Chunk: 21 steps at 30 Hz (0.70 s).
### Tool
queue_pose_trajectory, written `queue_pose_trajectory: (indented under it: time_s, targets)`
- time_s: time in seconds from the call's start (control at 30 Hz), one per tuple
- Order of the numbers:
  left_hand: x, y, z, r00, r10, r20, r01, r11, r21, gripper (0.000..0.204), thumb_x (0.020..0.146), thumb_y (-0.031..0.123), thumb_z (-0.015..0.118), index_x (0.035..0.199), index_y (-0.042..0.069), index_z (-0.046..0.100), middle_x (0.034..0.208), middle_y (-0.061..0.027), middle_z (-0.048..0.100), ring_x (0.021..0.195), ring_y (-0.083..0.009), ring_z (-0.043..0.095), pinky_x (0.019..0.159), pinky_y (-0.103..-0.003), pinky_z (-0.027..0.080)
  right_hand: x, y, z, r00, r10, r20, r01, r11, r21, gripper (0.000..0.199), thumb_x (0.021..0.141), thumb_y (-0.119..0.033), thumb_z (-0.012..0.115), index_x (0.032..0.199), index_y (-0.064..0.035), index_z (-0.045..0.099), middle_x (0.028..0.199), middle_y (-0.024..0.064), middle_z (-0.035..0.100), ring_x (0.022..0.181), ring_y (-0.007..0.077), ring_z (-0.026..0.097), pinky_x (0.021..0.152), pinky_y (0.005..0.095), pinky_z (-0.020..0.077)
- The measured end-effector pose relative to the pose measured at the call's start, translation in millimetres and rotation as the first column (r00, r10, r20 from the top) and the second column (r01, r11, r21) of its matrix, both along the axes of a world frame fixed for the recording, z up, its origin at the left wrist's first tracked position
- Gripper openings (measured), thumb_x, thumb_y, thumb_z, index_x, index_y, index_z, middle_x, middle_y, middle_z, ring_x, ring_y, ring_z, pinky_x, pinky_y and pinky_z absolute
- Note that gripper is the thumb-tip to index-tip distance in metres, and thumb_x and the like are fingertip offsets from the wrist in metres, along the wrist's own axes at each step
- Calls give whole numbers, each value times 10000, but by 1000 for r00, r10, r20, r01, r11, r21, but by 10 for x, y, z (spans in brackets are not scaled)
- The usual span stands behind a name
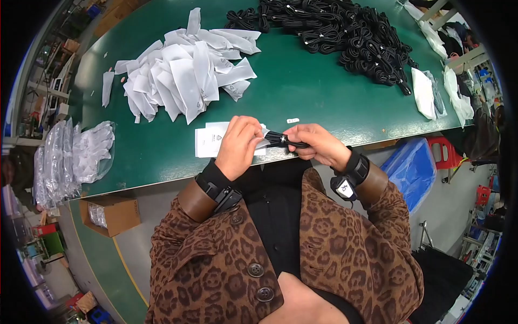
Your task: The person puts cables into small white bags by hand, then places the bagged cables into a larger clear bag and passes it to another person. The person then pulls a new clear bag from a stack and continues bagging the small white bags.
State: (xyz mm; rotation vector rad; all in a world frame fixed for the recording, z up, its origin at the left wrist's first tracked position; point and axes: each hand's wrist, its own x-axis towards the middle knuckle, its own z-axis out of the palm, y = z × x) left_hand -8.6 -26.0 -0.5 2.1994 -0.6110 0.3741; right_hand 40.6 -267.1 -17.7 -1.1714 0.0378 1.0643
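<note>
The right hand [318, 144] grips a coiled black cable [275, 139] between thumb and fingers; the cable spans the gap to the left hand [239, 146], which pinches a white sleeve [263, 143] against its end. Flat white sleeves [206, 143] lie on the bench [291, 89] beneath and left of the left hand. Beyond that hand sprawls a heap of white packets [181, 75]; well beyond the right, piled black cables [359, 40].

Two hands [237, 144] [319, 143], one held cable [276, 139], one cable heap [353, 40], one pouch heap [186, 73]
</note>
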Motion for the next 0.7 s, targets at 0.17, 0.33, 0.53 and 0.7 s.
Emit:
queue_pose_trajectory:
  time_s: [0.17, 0.33, 0.53, 0.7]
  targets:
    - [60, 52, 28, 996, 87, -34, -89, 994, -56, 116, 781, -46, 621, 839, 17, 542, 1002, -114, 569, 937, -301, 534, 795, -352, 436, -92, 87, 244, -33, 250, 968, 177, 954, -241, 250, 876, -25, 607, 1123, -7, 575, 890, 75, 601, 758, 203, 631, 668, 324, 502]
    - [58, -7, 102, 998, 65, -11, -65, 997, -45, 139, 755, -31, 642, 844, 21, 550, 998, -123, 561, 936, -331, 513, 816, -394, 434, -75, 159, 222, 36, 224, 974, 210, 951, -226, 265, 861, -28, 641, 1120, -29, 588, 873, 78, 586, 772, 240, 633, 690, 342, 510]
    - [127, -2, 154, 995, 95, 15, -94, 993, -73, 110, 786, -11, 647, 843, 22, 559, 1018, -106, 565, 928, -277, 528, 818, -354, 441, -23, 301, 218, 161, -7, 987, 247, 968, -33, 295, 862, 0, 627, 1150, -62, 615, 902, 94, 581, 799, 203, 618, 713, 303, 506]
    - [262, 118, 270, 966, 5, -257, -127, 878, -462, 74, 876, 59, 638, 883, 26, 572, 991, -52, 569, 847, -137, 546, 780, -263, 450, 19, 364, 521, 103, -99, 990, 192, 978, 77, 317, 880, 13, 598, 1189, -60, 604, 1013, 104, 561, 833, 159, 597, 737, 275, 500]
